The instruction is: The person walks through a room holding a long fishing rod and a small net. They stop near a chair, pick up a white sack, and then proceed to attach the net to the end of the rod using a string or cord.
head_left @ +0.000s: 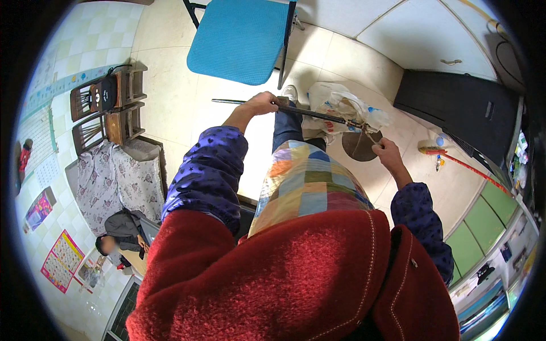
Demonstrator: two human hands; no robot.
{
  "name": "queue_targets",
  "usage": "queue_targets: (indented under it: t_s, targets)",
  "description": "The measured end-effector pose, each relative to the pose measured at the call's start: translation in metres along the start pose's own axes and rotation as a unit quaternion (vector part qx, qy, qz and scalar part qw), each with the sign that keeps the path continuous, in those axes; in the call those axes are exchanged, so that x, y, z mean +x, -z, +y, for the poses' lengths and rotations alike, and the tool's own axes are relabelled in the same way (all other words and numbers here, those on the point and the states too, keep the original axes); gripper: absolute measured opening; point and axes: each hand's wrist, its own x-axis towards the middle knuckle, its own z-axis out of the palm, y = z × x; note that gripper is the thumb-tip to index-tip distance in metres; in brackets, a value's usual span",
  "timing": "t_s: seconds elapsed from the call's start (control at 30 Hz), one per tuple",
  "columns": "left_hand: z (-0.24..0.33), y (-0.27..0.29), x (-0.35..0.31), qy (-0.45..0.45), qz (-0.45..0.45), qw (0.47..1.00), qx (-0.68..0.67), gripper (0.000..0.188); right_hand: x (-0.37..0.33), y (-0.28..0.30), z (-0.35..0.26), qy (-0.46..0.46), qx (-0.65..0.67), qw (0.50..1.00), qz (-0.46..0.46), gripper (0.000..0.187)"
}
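Note:
A long, dark, tapering rod, which looks like the beam of a steelyard scale (315, 114), lies crosswise in front of my body. My left hand (261, 104) is closed around it, with the thin end sticking out to the left. At the thicker right end hang tan, knotted cords (364, 128). My right hand (387, 153) pinches one of these cords. Below the cords is a brown round disc (357, 149), apparently the pan; I cannot tell whether it hangs or rests on the floor. Just beyond the rod is a crumpled white plastic bag (330, 95).
A blue folding chair (239, 40) stands ahead. Wooden chairs (116, 126) and a cloth-covered piece of furniture (108, 182) line the left, where a person (122, 230) sits lower down. To the right are a black panel (455, 105) and a red-handled brush (438, 152) on the floor.

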Motion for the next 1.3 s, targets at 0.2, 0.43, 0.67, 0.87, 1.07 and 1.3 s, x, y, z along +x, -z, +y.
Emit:
queue_targets:
  t_s: [0.2,0.43,0.67,0.87,1.07,1.3]
  targets:
    - [-0.002,-0.002,0.005,-0.039,0.010,0.997,0.071,0.035,0.000,0.000,0.000,-0.009,0.019,1.000,0.004,0.029]
    - [-0.009,-0.010,0.007,-0.021,0.112,0.972,0.206,0.026,0.000,0.001,0.001,0.012,0.036,0.999,0.007,0.028]
    - [0.020,-0.025,-0.005,0.077,0.218,0.894,0.384,0.019,0.003,-0.003,0.000,0.010,0.050,0.999,-0.011,0.027]
    - [0.027,-0.030,-0.002,0.156,0.188,0.940,0.237,0.022,0.004,-0.005,-0.001,0.021,0.024,0.999,-0.009,0.028]
    - [0.015,-0.055,0.015,0.188,0.304,0.933,-0.035,0.024,0.001,-0.004,-0.002,0.006,0.027,1.000,-0.002,0.030]
    - [-0.015,-0.082,0.039,-0.017,0.396,0.864,-0.312,0.034,-0.002,-0.003,-0.007,-0.009,0.046,0.999,-0.002,0.031]
